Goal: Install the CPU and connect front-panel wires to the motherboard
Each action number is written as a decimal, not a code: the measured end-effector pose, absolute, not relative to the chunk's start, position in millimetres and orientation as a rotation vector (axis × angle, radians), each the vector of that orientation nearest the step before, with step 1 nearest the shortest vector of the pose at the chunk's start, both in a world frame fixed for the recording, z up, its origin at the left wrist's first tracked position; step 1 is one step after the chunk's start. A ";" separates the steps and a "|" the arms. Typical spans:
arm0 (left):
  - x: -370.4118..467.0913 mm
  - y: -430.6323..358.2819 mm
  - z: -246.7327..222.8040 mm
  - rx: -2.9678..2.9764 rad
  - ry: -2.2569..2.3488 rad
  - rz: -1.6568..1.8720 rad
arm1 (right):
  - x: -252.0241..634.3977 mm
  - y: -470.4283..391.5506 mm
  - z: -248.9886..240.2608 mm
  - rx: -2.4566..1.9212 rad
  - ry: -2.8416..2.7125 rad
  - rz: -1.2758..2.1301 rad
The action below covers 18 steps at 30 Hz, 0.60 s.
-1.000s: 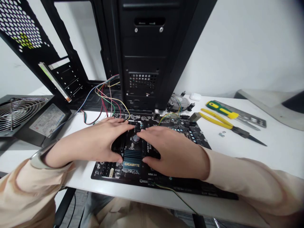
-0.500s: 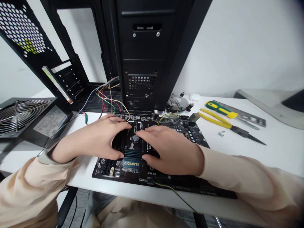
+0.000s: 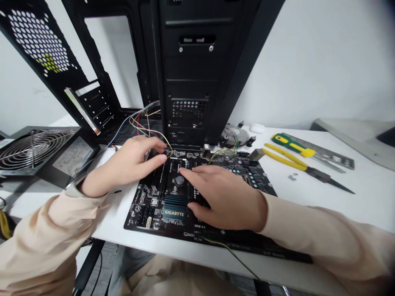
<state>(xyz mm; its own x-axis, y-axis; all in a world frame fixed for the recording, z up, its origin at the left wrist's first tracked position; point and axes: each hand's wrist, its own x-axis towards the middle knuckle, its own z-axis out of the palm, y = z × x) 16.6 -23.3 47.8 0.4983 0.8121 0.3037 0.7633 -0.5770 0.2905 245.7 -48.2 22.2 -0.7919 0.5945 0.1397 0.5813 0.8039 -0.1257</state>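
A black motherboard (image 3: 173, 228) lies on the white table, its blue-green heatsink (image 3: 174, 209) marked GIGABYTE. My left hand (image 3: 135, 160) is over the board's far left part, thumb and fingers apart, by a loop of thin yellow wire (image 3: 170, 151). No object shows in that hand, though some of its fingertips are hidden. Flat over the middle of the board rests my right hand (image 3: 225, 197), thumb near the heatsink's right edge and fingers stretched toward the round coin battery (image 3: 179, 180). It holds nothing that I can see.
The black computer case (image 3: 191, 86) stands behind the board. At left is a power supply (image 3: 70, 158). Yellow-handled pliers (image 3: 290, 160), a green-yellow screwdriver (image 3: 291, 144), small screws (image 3: 292, 177) and a CPU cooler (image 3: 233, 135) lie on the right. A green-yellow wire (image 3: 228, 248) crosses the front edge.
My left hand has moved away from the heatsink toward the back of the board, its thumb now closer to the fingers. My right hand stays nearly in place. The view has shifted slightly.
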 end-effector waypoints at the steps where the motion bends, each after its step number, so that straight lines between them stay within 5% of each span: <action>1: 15.7 -22.4 47.4 2.596 1.427 0.665 | 245.7 -48.1 22.3 -0.926 -2.821 0.114; 18: 10.0 -18.7 55.6 2.369 1.857 0.483 | 245.2 -47.4 23.4 -0.890 -2.916 0.009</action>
